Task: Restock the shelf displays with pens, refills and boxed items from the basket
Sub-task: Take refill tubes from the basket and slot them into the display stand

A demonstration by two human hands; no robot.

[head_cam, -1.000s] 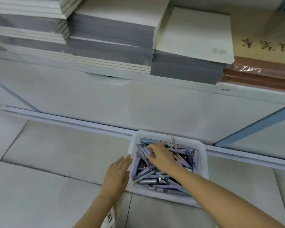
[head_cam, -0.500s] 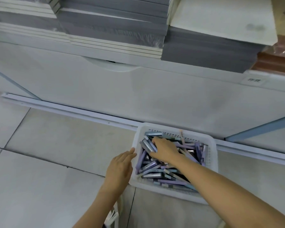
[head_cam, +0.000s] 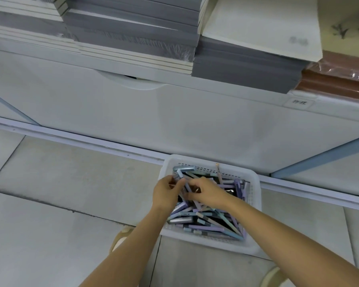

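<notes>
A white plastic basket (head_cam: 255,183) sits on the tiled floor against the base of the shelf unit. It is full of several pens (head_cam: 207,222) in purple, blue and grey, lying jumbled. My left hand (head_cam: 166,193) is over the basket's left side with its fingers curled round pens at the top of the pile. My right hand (head_cam: 207,191) is right beside it, fingers curled on the same bunch of pens. Both hands meet above the basket's back left part. What lies under the hands is hidden.
Above the basket runs a white shelf front (head_cam: 174,112) with a small label (head_cam: 298,102). Stacks of grey and white notebooks (head_cam: 133,34) and brown wrapped ones (head_cam: 336,79) lie on the shelf. The floor (head_cam: 60,204) is pale tile. My shoes (head_cam: 122,235) show below.
My left hand has left the basket's outer rim and gone into the basket to join the right hand on the pens. The view has tipped down and closer.
</notes>
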